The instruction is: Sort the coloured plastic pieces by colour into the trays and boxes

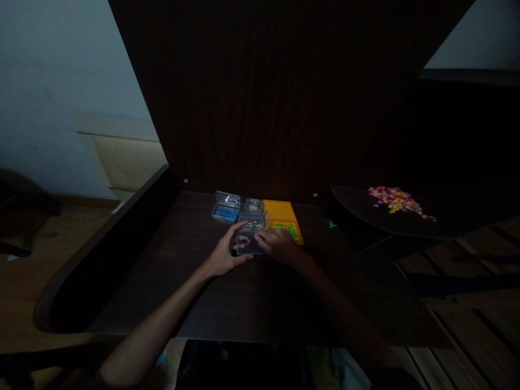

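Note:
A clear plastic box [249, 236] sits on the dark wooden table [227, 303], held between both my hands. My left hand [225, 252] curls round its left side with thumb and fingers on the box. From the right, my right hand [279, 244] grips its other side. Just behind stand a second clear box [254, 206] and an open clear box of blue pieces [225, 212]. An orange tray [280, 215] with green pieces lies beside my right hand.
A pile of pink and yellow small pieces [394, 199] lies on a dark round surface [406, 222] at the right. A tall dark board [276, 97] backs the table, and a raised rail [101, 244] runs along its left edge. The scene is dim.

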The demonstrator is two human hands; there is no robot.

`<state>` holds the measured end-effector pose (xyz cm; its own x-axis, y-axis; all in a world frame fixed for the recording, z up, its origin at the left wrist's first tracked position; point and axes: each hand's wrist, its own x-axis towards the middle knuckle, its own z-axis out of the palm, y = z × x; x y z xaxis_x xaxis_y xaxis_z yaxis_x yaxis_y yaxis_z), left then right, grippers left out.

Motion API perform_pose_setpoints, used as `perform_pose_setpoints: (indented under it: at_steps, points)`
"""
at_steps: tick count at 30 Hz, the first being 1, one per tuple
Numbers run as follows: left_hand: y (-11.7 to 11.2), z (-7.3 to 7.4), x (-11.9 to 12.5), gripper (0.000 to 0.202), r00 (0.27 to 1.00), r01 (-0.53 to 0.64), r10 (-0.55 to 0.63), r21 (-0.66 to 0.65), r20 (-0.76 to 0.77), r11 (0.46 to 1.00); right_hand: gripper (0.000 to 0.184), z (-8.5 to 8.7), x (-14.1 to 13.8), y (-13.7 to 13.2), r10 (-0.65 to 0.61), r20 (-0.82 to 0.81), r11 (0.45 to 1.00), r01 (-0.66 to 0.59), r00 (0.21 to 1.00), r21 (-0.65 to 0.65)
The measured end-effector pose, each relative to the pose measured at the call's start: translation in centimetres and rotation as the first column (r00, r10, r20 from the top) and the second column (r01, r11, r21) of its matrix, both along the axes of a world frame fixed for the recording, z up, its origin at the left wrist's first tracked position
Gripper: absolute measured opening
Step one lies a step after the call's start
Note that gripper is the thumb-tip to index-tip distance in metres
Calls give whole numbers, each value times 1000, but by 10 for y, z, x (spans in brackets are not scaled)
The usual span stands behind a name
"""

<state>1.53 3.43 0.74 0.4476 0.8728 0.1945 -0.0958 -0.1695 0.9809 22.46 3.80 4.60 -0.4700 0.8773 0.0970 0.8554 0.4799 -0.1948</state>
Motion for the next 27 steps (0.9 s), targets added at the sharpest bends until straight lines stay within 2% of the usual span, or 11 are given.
perform_pose_setpoints:
  at_steps: [6,15,19,23,27]
  points:
    - [-2,3,0,84,999,36,-35,8,-16,999,28,1,-5,-3,-82,105,997,83,991,-4]
    - [-2,2,0,83,999,31,-30,12,-31,999,31,2,-10,-6,-144,157,990,142,977,24]
    - [-1,2,0,84,999,25,-24,19,-32,1000,30,1,-8,-6,-159,120,986,152,980,62]
    - [-3,5,1,86,1000,-7,7,17,-26,1000,27,6,-1,-5,-109,18,990,107,994,87]
    - [-1,5,3,84,993,-114,116,43,-34,993,19,8,8,-8,57,-158,995,-44,986,84]
